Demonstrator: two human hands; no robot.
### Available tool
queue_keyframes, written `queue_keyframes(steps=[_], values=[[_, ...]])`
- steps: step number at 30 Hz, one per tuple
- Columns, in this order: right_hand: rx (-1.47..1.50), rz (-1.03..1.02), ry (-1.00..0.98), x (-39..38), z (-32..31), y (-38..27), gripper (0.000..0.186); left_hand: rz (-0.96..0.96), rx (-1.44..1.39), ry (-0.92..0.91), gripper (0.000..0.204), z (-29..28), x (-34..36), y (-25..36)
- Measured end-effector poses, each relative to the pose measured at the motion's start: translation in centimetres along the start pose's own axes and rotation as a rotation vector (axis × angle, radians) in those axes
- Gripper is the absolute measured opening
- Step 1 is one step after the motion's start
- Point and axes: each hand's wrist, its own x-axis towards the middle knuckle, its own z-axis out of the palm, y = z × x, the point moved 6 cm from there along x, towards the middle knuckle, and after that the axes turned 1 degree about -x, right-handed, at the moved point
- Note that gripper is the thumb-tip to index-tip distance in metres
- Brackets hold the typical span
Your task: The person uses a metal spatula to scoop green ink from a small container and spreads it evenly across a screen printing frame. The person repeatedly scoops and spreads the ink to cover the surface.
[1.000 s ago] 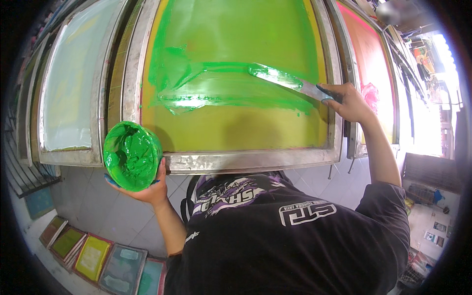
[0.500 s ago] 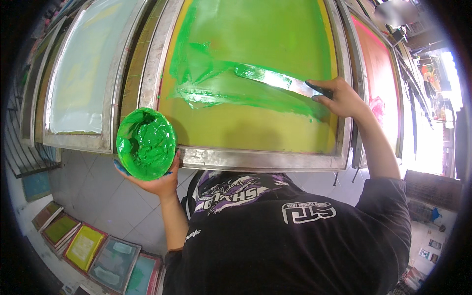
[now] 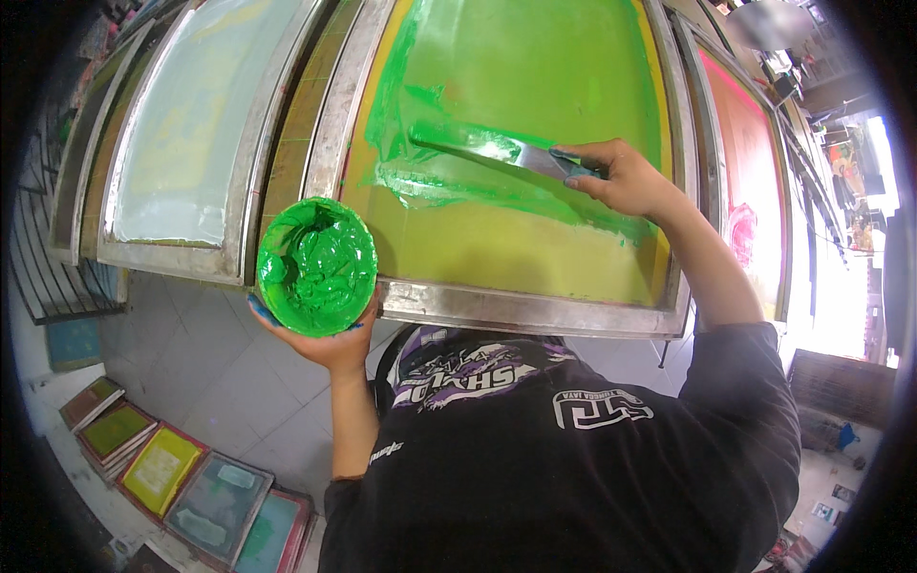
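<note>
My left hand [image 3: 330, 349] cups a round tub [image 3: 318, 267] of thick, glossy green ink from beneath, tilted so that its open top faces me. The tub is above the near left corner of a metal-framed printing screen [image 3: 535, 313]. In my right hand [image 3: 616, 172] is a long flat spatula [image 3: 487, 148], its far end coated in green and pointing left over the mesh. Green ink [image 3: 435, 186] lies smeared across the screen, thickest on the left side and in a band below the blade. Blue stains mark fingers of both hands.
Another framed screen with pale blue ink [image 3: 181, 143] stands to the left, and one with pink ink [image 3: 750, 181] to the right. Several small framed screens [image 3: 162, 473] lean in a row at the lower left, by the tiled floor [image 3: 210, 372].
The spatula has shifted left and its blade has turned more edge-on. In the picture, the tub has moved right and slightly up, and the screens have shifted right too.
</note>
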Motion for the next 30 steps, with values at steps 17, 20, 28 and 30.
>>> queue_keyframes(steps=[17,20,28,30], values=[[0.065,0.238,0.156,-12.9,-6.9,13.2,0.044,0.045,0.157,0.026,0.126,-0.6,-0.2,-0.8],[-0.006,0.22,0.129,-12.0,-6.8,13.0,0.042,0.035,0.158,0.029,0.126,-0.6,-0.2,-0.8],[-0.162,0.186,0.039,-7.6,-6.5,8.3,0.043,-0.061,0.08,0.035,0.128,-0.5,-0.3,-0.8],[-0.169,0.152,0.04,-6.6,-6.3,7.4,0.043,-0.036,0.112,0.021,0.129,-0.5,-0.4,-0.6]])
